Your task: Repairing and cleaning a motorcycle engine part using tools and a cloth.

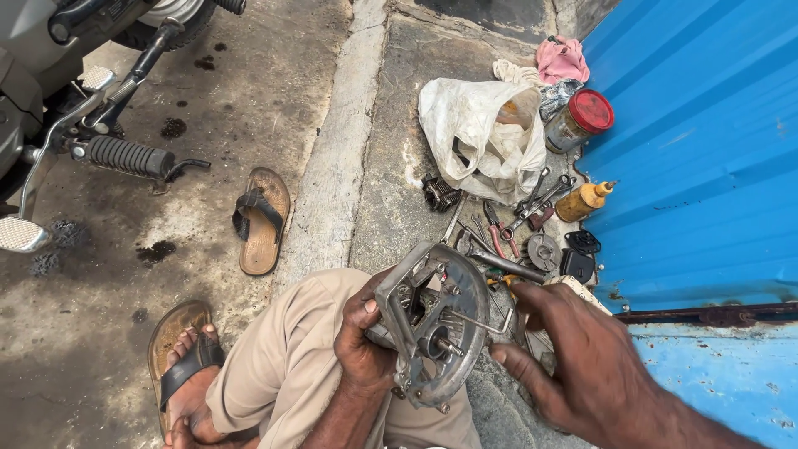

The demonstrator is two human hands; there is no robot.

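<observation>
My left hand (pixel 363 342) grips a grey metal engine part (pixel 432 320) by its left edge, holding it over my knee in beige trousers. A thin metal rod (pixel 475 322) lies across the part's round face. My right hand (pixel 573 357) is just to the right of the part, fingers curled, fingertips pinching the end of that rod. Whether the rod is a separate tool or part of the casing is unclear.
Wrenches, pliers (pixel 499 235) and small parts lie on the concrete behind. A white plastic bag (pixel 482 133), a red-lidded jar (pixel 580 119) and a yellow bottle (pixel 584 199) stand by the blue metal wall (pixel 706 150). A motorcycle (pixel 75 100) is at left, a loose sandal (pixel 261 218) nearby.
</observation>
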